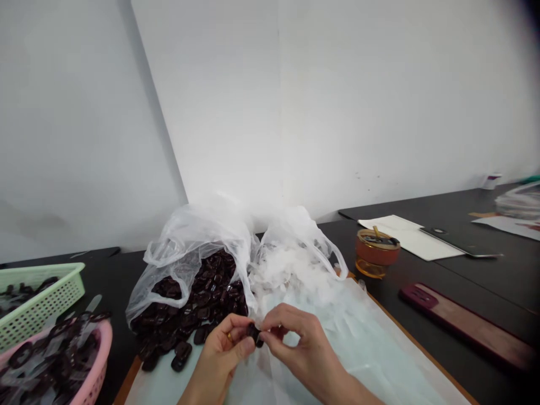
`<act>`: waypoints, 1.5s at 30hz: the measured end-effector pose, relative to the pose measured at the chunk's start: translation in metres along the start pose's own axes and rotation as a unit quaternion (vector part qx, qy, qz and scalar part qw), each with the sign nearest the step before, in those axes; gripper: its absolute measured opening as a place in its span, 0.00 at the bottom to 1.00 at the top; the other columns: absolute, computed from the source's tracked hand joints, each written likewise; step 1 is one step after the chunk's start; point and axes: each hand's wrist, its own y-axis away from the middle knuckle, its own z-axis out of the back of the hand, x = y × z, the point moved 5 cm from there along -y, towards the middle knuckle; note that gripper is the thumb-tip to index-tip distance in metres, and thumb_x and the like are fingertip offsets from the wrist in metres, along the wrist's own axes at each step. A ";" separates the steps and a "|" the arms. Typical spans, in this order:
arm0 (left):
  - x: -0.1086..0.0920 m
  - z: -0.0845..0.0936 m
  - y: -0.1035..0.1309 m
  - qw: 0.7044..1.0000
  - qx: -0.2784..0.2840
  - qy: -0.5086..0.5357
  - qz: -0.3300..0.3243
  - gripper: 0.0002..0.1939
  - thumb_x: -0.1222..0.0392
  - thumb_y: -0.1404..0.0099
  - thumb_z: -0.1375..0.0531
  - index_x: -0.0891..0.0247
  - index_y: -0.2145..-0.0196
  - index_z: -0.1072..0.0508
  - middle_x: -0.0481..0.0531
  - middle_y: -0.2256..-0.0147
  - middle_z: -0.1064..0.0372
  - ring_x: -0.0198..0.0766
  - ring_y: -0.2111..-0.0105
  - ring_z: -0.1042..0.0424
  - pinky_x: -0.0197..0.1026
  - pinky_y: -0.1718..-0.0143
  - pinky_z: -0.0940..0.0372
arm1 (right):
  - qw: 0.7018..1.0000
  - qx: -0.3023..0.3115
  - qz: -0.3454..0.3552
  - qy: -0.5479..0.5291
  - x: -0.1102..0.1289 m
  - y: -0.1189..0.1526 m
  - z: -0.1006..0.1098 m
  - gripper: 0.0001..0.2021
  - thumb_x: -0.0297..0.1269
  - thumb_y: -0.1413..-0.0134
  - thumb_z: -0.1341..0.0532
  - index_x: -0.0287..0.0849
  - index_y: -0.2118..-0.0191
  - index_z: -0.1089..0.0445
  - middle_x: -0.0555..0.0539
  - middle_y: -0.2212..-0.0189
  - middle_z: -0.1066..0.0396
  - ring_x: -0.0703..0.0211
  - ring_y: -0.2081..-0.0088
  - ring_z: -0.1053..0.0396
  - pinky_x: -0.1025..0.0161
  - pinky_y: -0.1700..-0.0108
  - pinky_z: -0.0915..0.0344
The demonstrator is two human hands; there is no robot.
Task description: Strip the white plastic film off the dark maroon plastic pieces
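Note:
Between my two hands is a small glossy dark-brown plastic piece (pixel 255 334). My left hand (pixel 223 350) pinches it between thumb and forefinger. From the other side, the thumb and forefinger of my right hand (pixel 300 344) are closed at its edge; fingertips hide part of it. Left of my hands, a heap of similar dark pieces (pixel 181 318) spills out of a clear plastic bag (pixel 189 230) onto a pale sheet (pixel 392 349). Beyond my right hand, a second bag (pixel 291 225) holds many thin, clear or whitish pieces (pixel 287 270), some spread over the sheet.
At left stand a pink basket (pixel 105 343) with dark and clear pieces and a green basket (pixel 63 281). To the right are an amber glass cup (pixel 377 256), a phone in a maroon case (pixel 464 323), white paper (pixel 405 233) and a dark flat device (pixel 458 242). A white wall (pixel 270 112) rises behind.

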 end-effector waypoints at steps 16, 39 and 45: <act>-0.014 -0.007 0.005 0.992 -0.013 -0.119 -0.030 0.13 0.60 0.55 0.26 0.61 0.70 0.22 0.50 0.71 0.22 0.39 0.67 0.28 0.38 0.64 0.36 | 0.989 0.072 0.072 0.103 0.007 0.004 -0.003 0.09 0.30 0.43 0.41 0.44 0.66 0.22 0.46 0.68 0.28 0.62 0.70 0.31 0.69 0.68 0.35; -0.012 -0.005 0.002 0.992 -0.018 -0.117 -0.030 0.14 0.60 0.56 0.26 0.62 0.70 0.21 0.49 0.73 0.24 0.36 0.70 0.29 0.36 0.66 0.36 | 0.998 0.053 0.036 0.006 0.002 0.002 -0.002 0.08 0.25 0.47 0.37 0.43 0.68 0.21 0.47 0.68 0.27 0.63 0.69 0.29 0.70 0.68 0.35; -0.012 -0.005 0.003 0.992 -0.024 -0.119 -0.023 0.15 0.60 0.58 0.25 0.63 0.70 0.20 0.51 0.72 0.22 0.38 0.69 0.28 0.38 0.65 0.35 | 0.998 0.046 0.038 0.005 0.000 0.001 -0.001 0.07 0.22 0.51 0.34 0.41 0.69 0.21 0.47 0.70 0.25 0.62 0.68 0.27 0.70 0.65 0.34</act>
